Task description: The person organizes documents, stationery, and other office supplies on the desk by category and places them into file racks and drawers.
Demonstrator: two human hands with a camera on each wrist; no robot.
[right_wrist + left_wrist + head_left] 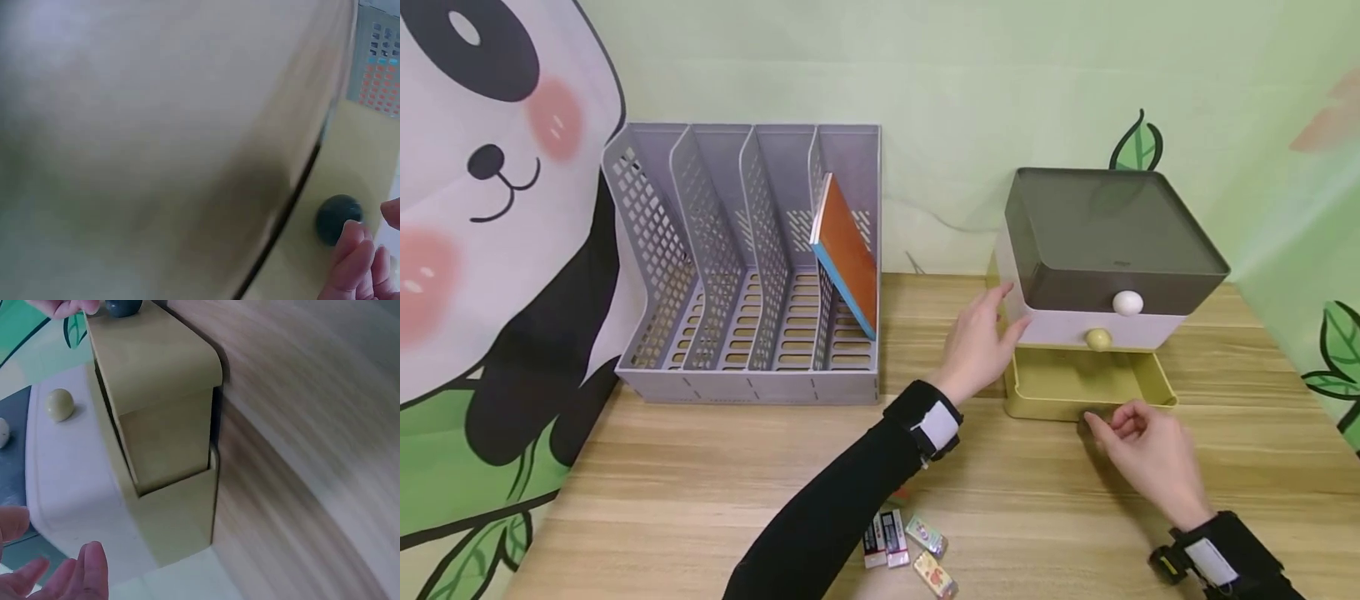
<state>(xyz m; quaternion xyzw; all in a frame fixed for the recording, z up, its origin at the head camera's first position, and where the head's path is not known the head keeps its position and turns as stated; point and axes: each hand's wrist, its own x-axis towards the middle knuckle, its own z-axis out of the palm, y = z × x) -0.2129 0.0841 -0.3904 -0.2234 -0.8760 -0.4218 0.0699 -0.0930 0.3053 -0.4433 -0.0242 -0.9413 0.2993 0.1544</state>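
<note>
A three-tier drawer box (1093, 296) has a dark top tier, a white middle tier and a yellow bottom drawer (1045, 407) pulled out. My left hand (977, 346) is at the box's left side, thumb and fingers spread; whether it touches the wall I cannot tell. In the left wrist view those fingers (94, 569) hold nothing. My right hand (1153, 458) is at the front of the yellow drawer, fingers loosely bent. In the right wrist view its fingertips (351, 240) lie beside the dark round knob (334, 215), the thumb apart from them.
A grey file rack (748, 387) stands left of the box, an orange book (846, 250) leaning in its right compartment. Near the front, several small wrapped packs, such as one black-and-white pack (895, 540), lie on the wooden table (1030, 508), partly behind my left sleeve.
</note>
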